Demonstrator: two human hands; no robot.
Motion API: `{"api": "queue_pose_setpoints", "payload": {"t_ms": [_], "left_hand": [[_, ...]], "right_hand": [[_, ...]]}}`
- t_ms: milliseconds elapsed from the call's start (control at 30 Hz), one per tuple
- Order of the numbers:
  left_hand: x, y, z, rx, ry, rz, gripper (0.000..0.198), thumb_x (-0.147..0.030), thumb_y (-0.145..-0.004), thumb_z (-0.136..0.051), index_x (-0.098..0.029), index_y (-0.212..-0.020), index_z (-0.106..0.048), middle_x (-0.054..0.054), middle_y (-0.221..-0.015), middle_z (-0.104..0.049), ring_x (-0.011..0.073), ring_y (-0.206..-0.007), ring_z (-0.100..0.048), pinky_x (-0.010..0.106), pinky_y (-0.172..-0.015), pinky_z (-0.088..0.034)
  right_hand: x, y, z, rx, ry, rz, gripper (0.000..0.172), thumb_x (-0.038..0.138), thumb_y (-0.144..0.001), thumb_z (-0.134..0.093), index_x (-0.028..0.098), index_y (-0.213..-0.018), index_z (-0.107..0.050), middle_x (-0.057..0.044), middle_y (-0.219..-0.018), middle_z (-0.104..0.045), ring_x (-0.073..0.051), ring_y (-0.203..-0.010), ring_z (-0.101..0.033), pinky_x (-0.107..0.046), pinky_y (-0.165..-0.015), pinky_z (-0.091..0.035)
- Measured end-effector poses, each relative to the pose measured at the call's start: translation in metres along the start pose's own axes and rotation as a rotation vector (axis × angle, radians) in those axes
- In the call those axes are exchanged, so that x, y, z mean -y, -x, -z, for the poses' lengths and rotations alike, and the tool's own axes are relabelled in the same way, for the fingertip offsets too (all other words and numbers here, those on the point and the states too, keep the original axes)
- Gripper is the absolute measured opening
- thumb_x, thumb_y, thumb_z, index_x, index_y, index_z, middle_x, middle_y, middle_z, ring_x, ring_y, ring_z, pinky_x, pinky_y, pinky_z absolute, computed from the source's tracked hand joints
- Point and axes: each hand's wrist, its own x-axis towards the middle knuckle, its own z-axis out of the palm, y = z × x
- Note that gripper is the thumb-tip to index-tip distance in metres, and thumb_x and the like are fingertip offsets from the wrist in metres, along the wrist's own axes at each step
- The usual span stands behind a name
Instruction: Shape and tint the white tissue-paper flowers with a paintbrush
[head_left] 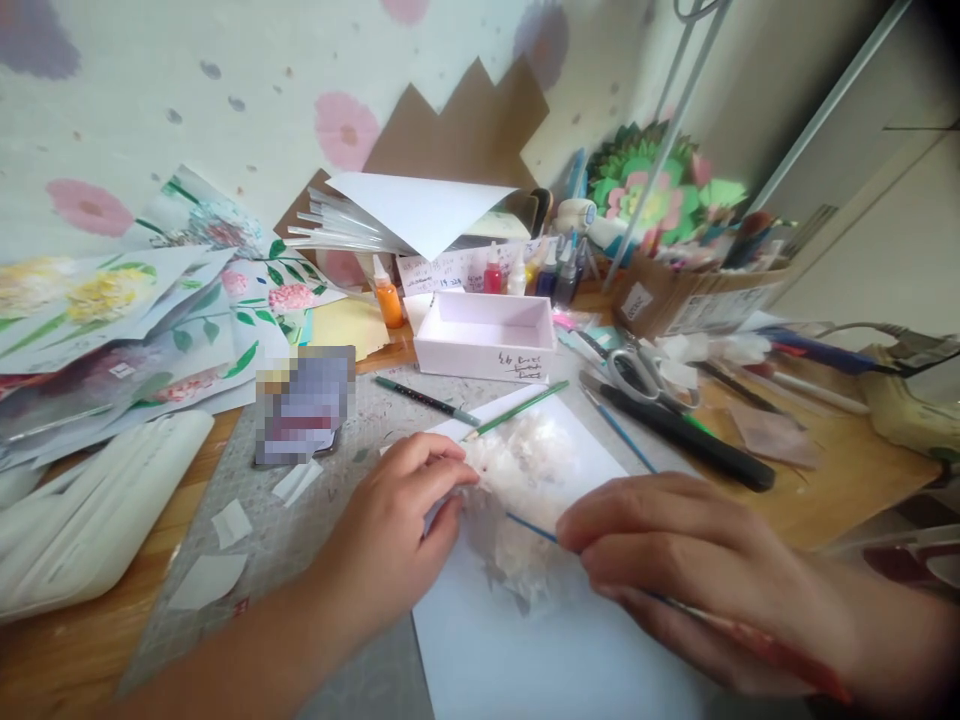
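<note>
A fluffy white piece (pixel 536 455) lies on a white sheet (pixel 480 650), with a paler fluffy part nearer me. My left hand (pixel 412 510) is at its left edge, thumb and fingers curled close; what they pinch, if anything, is too small to make out. My right hand (pixel 660 560) is closed around a thin blue stick (pixel 531 526), whose tip reaches toward the fluffy piece from the right. A green pencil (pixel 517 410) lies just behind the fluff, and a dark pencil (pixel 424 400) rests on the grey mat to the left.
A phone (pixel 306 405) lies at the left on the mat (pixel 300 540). Behind stand a pale box (pixel 487 355) and an orange bottle (pixel 388 300). Scissors (pixel 645 375), a black tool (pixel 690 440) and a cardboard box (pixel 705 300) are at the right. Paper scraps lie at the left.
</note>
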Motion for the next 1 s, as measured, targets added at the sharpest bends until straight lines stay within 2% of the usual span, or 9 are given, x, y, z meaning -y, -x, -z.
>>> {"api": "queue_pose_setpoints", "payload": {"t_ms": [100, 233, 300, 367, 467, 533, 633, 767, 1000], "left_hand": [[-0.001, 0.0, 0.001, 0.001, -0.028, -0.012, 0.026, -0.012, -0.081, -0.043, -0.025, -0.096, -0.06, 0.004, -0.112, -0.052, 0.0192, -0.107, -0.05, 0.034, -0.091, -0.044], [0.003, -0.002, 0.002, -0.019, -0.064, -0.038, 0.024, -0.014, -0.083, -0.043, -0.024, -0.099, -0.058, 0.004, -0.111, -0.054, 0.0181, -0.105, -0.052, 0.031, -0.09, -0.044], [0.007, -0.005, 0.003, -0.078, -0.084, -0.04, 0.021, -0.017, -0.084, -0.044, -0.023, -0.098, -0.058, 0.004, -0.108, -0.055, 0.0182, -0.102, -0.053, 0.03, -0.087, -0.044], [0.012, -0.008, 0.004, -0.168, -0.106, -0.042, 0.018, -0.02, -0.085, -0.046, -0.021, -0.097, -0.058, 0.005, -0.103, -0.057, 0.0186, -0.098, -0.054, 0.03, -0.084, -0.045], [0.015, -0.014, 0.004, -0.231, -0.128, -0.075, 0.021, -0.023, -0.086, -0.045, -0.019, -0.1, -0.06, 0.006, -0.102, -0.057, 0.0192, -0.098, -0.053, 0.031, -0.086, -0.044], [0.014, -0.018, 0.003, -0.144, -0.148, -0.091, 0.026, -0.025, -0.088, -0.043, -0.021, -0.106, -0.061, 0.006, -0.108, -0.055, 0.02, -0.104, -0.05, 0.033, -0.091, -0.041], [0.008, -0.023, -0.002, 0.02, -0.205, -0.042, 0.031, -0.029, -0.09, -0.04, -0.026, -0.113, -0.06, 0.005, -0.112, -0.054, 0.0205, -0.106, -0.049, 0.034, -0.093, -0.039], [0.002, -0.03, -0.006, 0.032, -0.255, 0.012, 0.032, -0.031, -0.091, -0.037, -0.025, -0.104, -0.066, 0.005, -0.102, -0.058, 0.0206, -0.098, -0.052, 0.035, -0.089, -0.041], [0.001, -0.045, -0.002, 0.054, -0.311, 0.085, 0.027, -0.033, -0.092, -0.042, -0.015, -0.092, -0.063, 0.005, -0.093, -0.061, 0.0178, -0.089, -0.057, 0.038, -0.082, -0.046]], "right_hand": [[-0.002, 0.002, 0.008, -0.089, -0.033, -0.088, 0.017, 0.007, -0.082, -0.048, 0.015, -0.095, -0.055, -0.008, -0.085, -0.067, -0.013, -0.079, -0.064, -0.022, -0.068, -0.054], [-0.028, 0.019, 0.025, -0.456, 0.064, -0.215, 0.011, 0.013, -0.083, -0.049, 0.02, -0.089, -0.055, -0.004, -0.078, -0.064, -0.016, -0.071, -0.063, -0.028, -0.062, -0.052], [-0.05, 0.03, 0.034, -0.549, 0.25, -0.495, 0.018, 0.028, -0.09, -0.041, 0.02, -0.101, -0.052, 0.0, -0.062, -0.057, -0.015, -0.055, -0.057, -0.027, -0.052, -0.048], [-0.074, 0.04, 0.042, -0.396, 0.464, -0.754, 0.029, 0.034, -0.091, -0.036, 0.018, -0.106, -0.054, -0.001, -0.059, -0.056, -0.016, -0.052, -0.055, -0.028, -0.051, -0.043], [-0.097, 0.047, 0.05, -0.208, 0.562, -0.844, 0.036, 0.032, -0.087, -0.039, 0.015, -0.113, -0.057, -0.011, -0.083, -0.065, -0.026, -0.072, -0.061, -0.034, -0.063, -0.044], [-0.099, 0.046, 0.052, -0.16, 0.594, -0.844, 0.046, 0.031, -0.083, -0.046, 0.008, -0.123, -0.051, -0.02, -0.108, -0.06, -0.035, -0.097, -0.056, -0.042, -0.078, -0.041], [-0.081, 0.043, 0.048, -0.06, 0.553, -0.807, 0.045, 0.031, -0.082, -0.048, 0.012, -0.123, -0.052, -0.018, -0.111, -0.06, -0.034, -0.102, -0.053, -0.04, -0.082, -0.039], [-0.045, 0.057, 0.036, 0.13, 0.407, -0.806, 0.029, 0.036, -0.084, -0.045, 0.023, -0.1, -0.065, -0.007, -0.076, -0.069, -0.024, -0.066, -0.063, -0.03, -0.059, -0.041], [-0.005, 0.098, 0.015, 0.176, 0.222, -0.92, 0.049, 0.036, -0.085, -0.042, 0.017, -0.13, -0.046, -0.01, -0.084, -0.07, -0.024, -0.074, -0.064, -0.03, -0.059, -0.041]]}}
